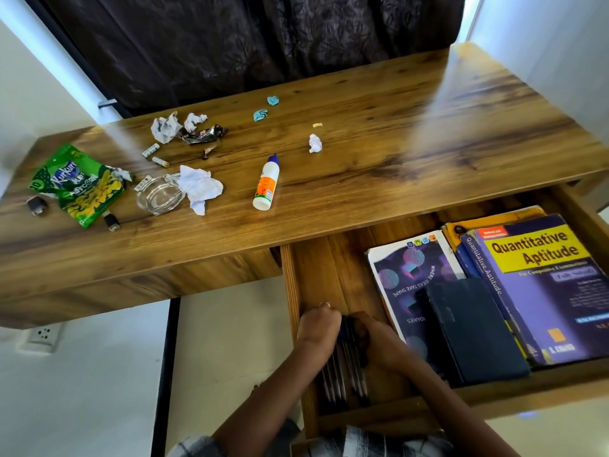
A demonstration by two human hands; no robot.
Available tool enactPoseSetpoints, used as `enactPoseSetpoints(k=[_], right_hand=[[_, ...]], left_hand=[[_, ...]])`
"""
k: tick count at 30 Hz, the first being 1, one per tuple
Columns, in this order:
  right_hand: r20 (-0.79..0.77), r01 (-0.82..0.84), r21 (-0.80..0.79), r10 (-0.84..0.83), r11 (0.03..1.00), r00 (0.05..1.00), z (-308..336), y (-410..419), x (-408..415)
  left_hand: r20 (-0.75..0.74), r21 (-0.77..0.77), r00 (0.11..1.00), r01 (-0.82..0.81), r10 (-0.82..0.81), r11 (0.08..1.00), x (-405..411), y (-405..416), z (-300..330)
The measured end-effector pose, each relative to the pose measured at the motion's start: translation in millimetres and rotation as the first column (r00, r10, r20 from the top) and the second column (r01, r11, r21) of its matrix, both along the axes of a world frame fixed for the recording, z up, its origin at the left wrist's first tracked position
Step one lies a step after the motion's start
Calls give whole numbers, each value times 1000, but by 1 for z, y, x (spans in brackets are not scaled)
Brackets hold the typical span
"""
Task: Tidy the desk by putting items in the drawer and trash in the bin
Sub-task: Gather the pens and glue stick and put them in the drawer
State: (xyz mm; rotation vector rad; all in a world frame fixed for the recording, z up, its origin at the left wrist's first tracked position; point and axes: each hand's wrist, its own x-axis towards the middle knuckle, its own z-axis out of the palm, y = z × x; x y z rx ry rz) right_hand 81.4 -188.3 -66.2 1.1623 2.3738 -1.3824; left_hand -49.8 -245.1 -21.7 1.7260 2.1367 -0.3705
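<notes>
Both hands are down in the open wooden drawer point(329, 268) at its left end. My left hand point(318, 324) and my right hand point(375, 338) are closed together around a bundle of several pens point(346, 374), whose tips point toward me. On the desk top point(395, 153) lie a white glue bottle point(266, 183) with a blue cap, a green snack packet point(79, 184), crumpled white papers point(201, 188), a dark wrapper point(201, 133) and two small blue scraps point(260, 115).
The drawer's right part holds a purple notebook point(408, 278), a black diary point(474, 328) and a thick "Quantitative Aptitude" book point(543, 275). A glass ashtray point(159, 196), small batteries point(155, 155) and two dark adapters point(37, 204) sit at the desk's left. A dark curtain point(263, 37) hangs behind.
</notes>
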Motion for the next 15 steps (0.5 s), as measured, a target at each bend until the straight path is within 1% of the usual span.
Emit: enactPoseSetpoints(k=[4,8,10,12,15], right_hand=[[-48,-22,13,22,1000,999,2,-8,-2],[-54,-44,18,45,999,998,4,-11,-3],[-52,-61,26,63,998,997,5,-10,-3],[-54,-88,19,88,996,995,6,-12,-4],[-66,-124,20,125,992,990,9,-15,-6]], left_hand=[[-89,-28,994,65,-67,998,-1,-1,-6],[-134,-21,986,97,-99,995,-2,-3,-8],[-183,-19,977,108,-109,994,-4,-4,-9],[-237,-43,962,129,-136,991,-7,-6,-9],[-267,-76,946,171,-185,982,-11,-8,-10]])
